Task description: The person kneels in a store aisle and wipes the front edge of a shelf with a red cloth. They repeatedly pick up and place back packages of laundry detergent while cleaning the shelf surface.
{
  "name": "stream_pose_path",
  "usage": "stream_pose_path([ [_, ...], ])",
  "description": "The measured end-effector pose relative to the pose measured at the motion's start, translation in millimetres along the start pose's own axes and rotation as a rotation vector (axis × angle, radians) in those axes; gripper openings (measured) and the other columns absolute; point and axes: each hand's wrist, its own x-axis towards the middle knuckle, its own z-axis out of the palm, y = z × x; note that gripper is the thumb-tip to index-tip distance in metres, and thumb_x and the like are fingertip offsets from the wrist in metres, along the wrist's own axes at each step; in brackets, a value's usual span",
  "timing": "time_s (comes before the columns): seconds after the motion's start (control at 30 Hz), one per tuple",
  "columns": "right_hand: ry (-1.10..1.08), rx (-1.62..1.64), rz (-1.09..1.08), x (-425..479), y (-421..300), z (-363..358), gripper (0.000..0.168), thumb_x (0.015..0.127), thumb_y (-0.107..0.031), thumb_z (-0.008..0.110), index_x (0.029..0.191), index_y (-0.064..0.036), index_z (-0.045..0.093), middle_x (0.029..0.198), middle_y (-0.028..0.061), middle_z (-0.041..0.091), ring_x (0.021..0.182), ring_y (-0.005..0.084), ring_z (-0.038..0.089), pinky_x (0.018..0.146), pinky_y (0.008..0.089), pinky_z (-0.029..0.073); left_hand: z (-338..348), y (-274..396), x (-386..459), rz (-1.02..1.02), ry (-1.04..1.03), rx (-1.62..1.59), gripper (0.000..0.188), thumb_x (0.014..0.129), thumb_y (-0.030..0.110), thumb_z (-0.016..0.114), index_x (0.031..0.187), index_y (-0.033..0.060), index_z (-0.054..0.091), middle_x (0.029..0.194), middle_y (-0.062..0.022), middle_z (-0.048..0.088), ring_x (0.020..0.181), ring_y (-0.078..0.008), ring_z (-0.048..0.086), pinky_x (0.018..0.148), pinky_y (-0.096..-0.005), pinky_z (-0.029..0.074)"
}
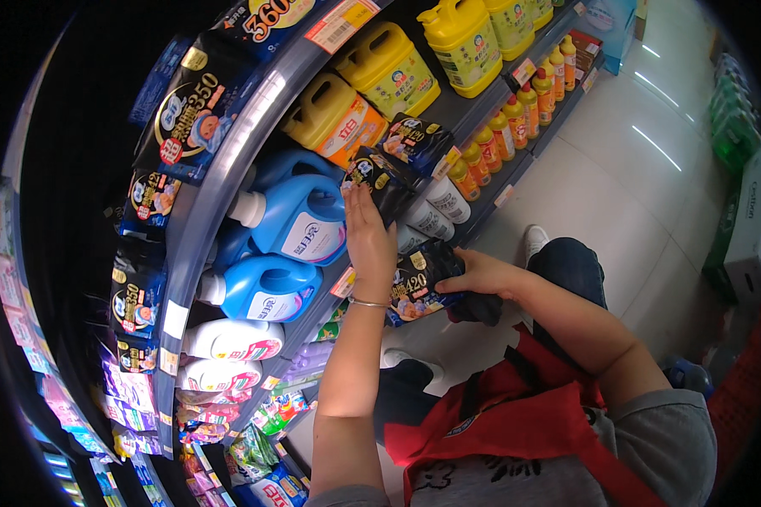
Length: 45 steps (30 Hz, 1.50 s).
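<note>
My left hand point(369, 237) lies with its fingers together against a black-and-blue sanitary pad pack point(380, 184) on the shelf, beside the blue detergent jugs. Whether it grips that pack cannot be told. A second dark pack point(417, 144) stands just behind, in front of yellow jugs. Lower and to the right, off the shelf edge, my right hand point(475, 274) holds another black pack with gold lettering point(418, 279), its thumb across the front. The left wrist, with a bangle, partly overlaps that held pack.
Blue detergent jugs point(301, 218), white bottles point(234, 339) and yellow jugs point(387, 70) line the shelf. Small yellow-capped bottles point(513, 120) and white bottles point(447, 199) stand one level down. An upper shelf edge point(228, 146) curves at left. Cartons point(745, 234) stand on the tiled floor at right.
</note>
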Motion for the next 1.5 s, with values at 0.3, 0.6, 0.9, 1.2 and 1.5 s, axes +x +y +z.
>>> stream_pose_path([
  [0.3,0.072,-0.118,-0.048,14.6,18.4,-11.8,0.072,0.071,-0.030,0.081,0.128,0.002,0.051,0.116,0.0187,0.058,0.112,0.0241,0.053,0.092,0.0313,0.047,56.8,-38.8,21.9,0.029,-0.175,0.258,0.080,0.067,0.006,0.077,0.136,-0.0048,0.036,0.139,-0.0235,0.042,0.134,-0.0371,0.037,0.109,-0.0389,0.035],
  [0.6,0.002,0.243,-0.061,-15.8,-15.4,-20.1,0.054,0.082,-0.011,0.069,0.129,0.003,0.045,0.114,0.0126,0.062,0.098,0.0220,0.064,0.085,0.0333,0.053,-18.3,-34.6,16.6,-0.128,-0.100,-0.245,0.057,0.080,0.016,0.071,0.129,-0.0017,0.049,0.130,-0.0256,0.051,0.124,-0.0397,0.047,0.102,-0.0383,0.041],
  [0.9,0.177,0.685,-0.367,26.2,-64.0,32.6,0.058,0.089,-0.029,0.066,0.136,-0.007,0.040,0.118,0.0106,0.059,0.099,0.0221,0.062,0.083,0.0343,0.053,-71.9,-35.0,-143.9,-0.724,-0.152,-0.649,0.020,0.089,0.008,0.064,0.106,-0.0007,0.065,0.085,-0.0061,0.068,0.073,-0.0093,0.062,0.066,-0.0236,0.049],
  [1.2,0.247,0.599,-0.108,125.0,-93.3,58.7,0.061,0.087,-0.050,0.061,0.125,-0.003,0.051,0.110,0.0168,0.062,0.099,0.0303,0.063,0.086,0.0406,0.053,-195.7,-32.3,-118.2,-0.450,0.203,-0.303,0.024,0.081,-0.001,0.065,0.106,-0.0005,0.064,0.103,-0.0172,0.067,0.091,-0.0267,0.066,0.082,-0.0330,0.051],
  [1.5,0.090,0.086,0.199,134.9,-103.3,22.3,0.064,0.091,-0.058,0.050,0.116,0.000,0.060,0.107,0.0135,0.067,0.093,0.0243,0.066,0.082,0.0371,0.054,-331.6,-89.0,39.4,0.015,0.509,0.266,0.038,0.077,0.005,0.069,0.113,-0.0013,0.059,0.122,-0.0184,0.059,0.115,-0.0356,0.054,0.098,-0.0403,0.043],
])
